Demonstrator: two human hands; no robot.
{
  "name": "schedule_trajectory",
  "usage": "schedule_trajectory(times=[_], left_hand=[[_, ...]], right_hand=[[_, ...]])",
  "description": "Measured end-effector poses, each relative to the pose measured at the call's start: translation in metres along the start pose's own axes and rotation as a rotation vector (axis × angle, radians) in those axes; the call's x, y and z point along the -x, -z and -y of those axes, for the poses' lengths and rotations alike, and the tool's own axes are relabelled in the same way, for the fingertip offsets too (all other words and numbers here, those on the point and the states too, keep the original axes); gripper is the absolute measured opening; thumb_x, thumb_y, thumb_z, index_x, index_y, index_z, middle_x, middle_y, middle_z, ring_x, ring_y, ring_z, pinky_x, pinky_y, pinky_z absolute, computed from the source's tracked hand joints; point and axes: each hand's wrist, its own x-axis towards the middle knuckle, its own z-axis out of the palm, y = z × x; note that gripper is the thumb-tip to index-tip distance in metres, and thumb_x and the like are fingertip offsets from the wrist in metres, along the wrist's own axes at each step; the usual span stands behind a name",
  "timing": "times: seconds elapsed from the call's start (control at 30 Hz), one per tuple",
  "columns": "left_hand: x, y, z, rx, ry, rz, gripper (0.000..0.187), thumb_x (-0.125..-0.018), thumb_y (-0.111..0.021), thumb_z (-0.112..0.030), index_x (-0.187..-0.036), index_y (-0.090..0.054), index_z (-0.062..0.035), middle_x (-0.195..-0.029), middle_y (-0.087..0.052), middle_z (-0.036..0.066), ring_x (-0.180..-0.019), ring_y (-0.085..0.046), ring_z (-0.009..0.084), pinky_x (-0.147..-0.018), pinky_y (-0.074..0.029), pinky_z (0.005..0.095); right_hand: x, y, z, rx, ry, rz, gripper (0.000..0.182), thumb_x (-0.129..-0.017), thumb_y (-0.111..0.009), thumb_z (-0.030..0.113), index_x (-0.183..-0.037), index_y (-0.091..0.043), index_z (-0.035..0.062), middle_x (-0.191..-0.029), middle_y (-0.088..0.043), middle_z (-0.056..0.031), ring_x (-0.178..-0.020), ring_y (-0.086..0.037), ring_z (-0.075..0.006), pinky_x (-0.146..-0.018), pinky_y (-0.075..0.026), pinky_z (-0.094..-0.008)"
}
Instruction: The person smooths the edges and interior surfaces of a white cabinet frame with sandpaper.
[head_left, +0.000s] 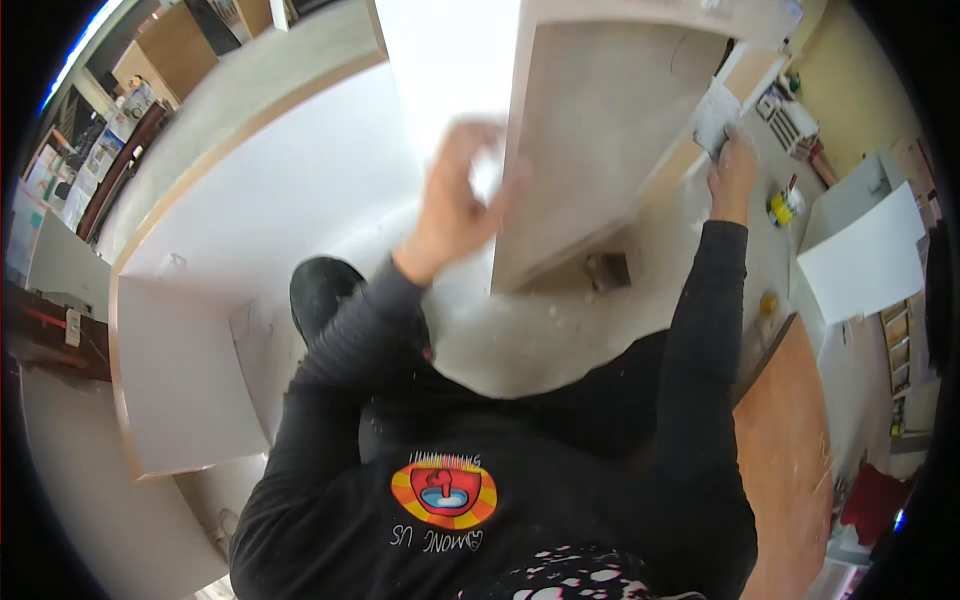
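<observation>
A beige wooden panel (600, 130) stands tilted in front of me. My left hand (455, 200) is blurred at the panel's left edge, fingers curled around a small white piece (487, 172); what it is I cannot make out. My right hand (735, 165) reaches along the panel's right side and grips a pale grey sheet (713, 115), like cloth or sandpaper, near its far corner. Both arms wear black sleeves.
A large white board (280, 180) lies at the left, with a smaller white panel (185, 380) nearer me. A small brown block (607, 270) sits under the beige panel. A yellow bottle (785, 205) and a white cabinet (865, 265) are at the right.
</observation>
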Motion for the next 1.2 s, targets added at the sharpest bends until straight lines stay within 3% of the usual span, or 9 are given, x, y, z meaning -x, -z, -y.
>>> schedule_trajectory(times=[0.1, 0.13, 0.17, 0.27, 0.5, 0.57, 0.7, 1.07, 1.2], left_hand=[[-0.062, 0.011, 0.023, -0.334, -0.191, -0.284, 0.061, -0.073, -0.080, -0.023, -0.118, -0.046, 0.0018, -0.108, -0.050, 0.015, -0.101, -0.049, 0.0286, -0.085, -0.043, 0.0394], [-0.078, 0.008, 0.003, -0.230, -0.082, -0.226, 0.073, -0.085, -0.066, -0.027, -0.137, -0.029, 0.0085, -0.132, -0.039, 0.026, -0.120, -0.040, 0.0372, -0.105, -0.028, 0.0457], [-0.093, 0.007, 0.018, -0.357, -0.333, -0.286, 0.076, -0.079, -0.074, -0.017, -0.135, -0.029, 0.0063, -0.123, -0.041, 0.025, -0.109, -0.043, 0.0372, -0.098, -0.032, 0.0475], [-0.084, -0.005, 0.024, -0.278, -0.254, -0.333, 0.077, -0.077, -0.074, -0.018, -0.135, -0.030, 0.0072, -0.123, -0.041, 0.027, -0.111, -0.041, 0.0389, -0.099, -0.033, 0.0473], [0.045, -0.030, 0.089, -0.392, 0.106, -0.131, 0.124, -0.058, -0.087, -0.044, -0.138, -0.008, 0.0059, -0.120, -0.029, 0.021, -0.115, -0.028, 0.0344, -0.098, -0.029, 0.0505], [0.081, -0.037, 0.092, -0.343, 0.448, -0.029, 0.130, -0.053, -0.088, -0.046, -0.138, -0.005, 0.0061, -0.128, -0.025, 0.028, -0.122, -0.025, 0.0425, -0.101, -0.024, 0.0594], [0.121, -0.044, 0.106, -0.362, 0.600, 0.125, 0.135, -0.051, -0.088, -0.048, -0.139, -0.001, 0.0064, -0.131, -0.022, 0.030, -0.124, -0.024, 0.0432, -0.103, -0.022, 0.0584], [0.039, 0.041, 0.095, -0.110, 0.303, 0.261, 0.117, -0.072, -0.079, -0.037, -0.143, 0.007, -0.0024, -0.135, -0.022, 0.021, -0.122, -0.035, 0.0363, -0.103, -0.030, 0.0526], [0.034, 0.070, 0.093, -0.202, 0.249, 0.353, 0.109, -0.081, -0.070, -0.043, -0.144, 0.010, -0.0042, -0.134, -0.025, 0.026, -0.119, -0.041, 0.0363, -0.099, -0.035, 0.0548]], right_hand=[[0.060, 0.008, -0.003, -0.009, -0.162, 0.168, 0.029, -0.090, -0.061, 0.013, -0.112, -0.057, -0.0053, -0.108, -0.062, -0.0118, -0.097, -0.060, -0.0185, -0.076, -0.051, -0.0285], [0.069, 0.015, -0.016, 0.014, -0.180, 0.230, 0.035, -0.090, -0.063, 0.015, -0.117, -0.055, -0.0059, -0.110, -0.061, -0.0127, -0.098, -0.060, -0.0193, -0.078, -0.051, -0.0297], [0.078, 0.019, -0.023, 0.033, -0.195, 0.297, 0.041, -0.091, -0.064, 0.018, -0.121, -0.053, -0.0066, -0.113, -0.061, -0.0136, -0.100, -0.060, -0.0201, -0.080, -0.051, -0.0309], [0.111, 0.016, -0.026, 0.084, -0.329, 0.274, 0.043, -0.090, -0.065, 0.014, -0.125, -0.050, -0.0052, -0.115, -0.060, -0.0124, -0.099, -0.060, -0.0197, -0.082, -0.051, -0.0327], [0.155, 0.032, -0.085, -0.006, -0.430, 0.270, 0.034, -0.090, -0.059, 0.006, -0.121, -0.051, -0.0026, -0.113, -0.061, -0.0100, -0.096, -0.061, -0.0186, -0.085, -0.049, -0.0323], [0.171, 0.023, -0.091, 0.012, -0.447, 0.316, 0.029, -0.090, -0.059, 0.006, -0.117, -0.054, -0.0023, -0.110, -0.062, -0.0090, -0.093, -0.060, -0.0169, -0.083, -0.049, -0.0309], [0.209, -0.005, -0.086, 0.211, -0.277, 0.544, 0.018, -0.089, -0.060, 0.007, -0.104, -0.060, -0.0020, -0.100, -0.064, -0.0058, -0.085, -0.058, -0.0112, -0.077, -0.048, -0.0270], [0.193, -0.149, 0.022, 0.088, 0.350, 0.536, 0.032, -0.084, -0.072, 0.030, -0.078, -0.063, -0.0003, -0.066, -0.060, -0.0030, -0.063, -0.052, -0.0094, -0.059, -0.044, -0.0265], [0.173, -0.151, 0.017, 0.249, 0.267, 0.723, 0.039, -0.081, -0.074, 0.037, -0.077, -0.060, 0.0007, -0.068, -0.061, -0.0043, -0.062, -0.054, -0.0119, -0.057, -0.044, -0.0276]])
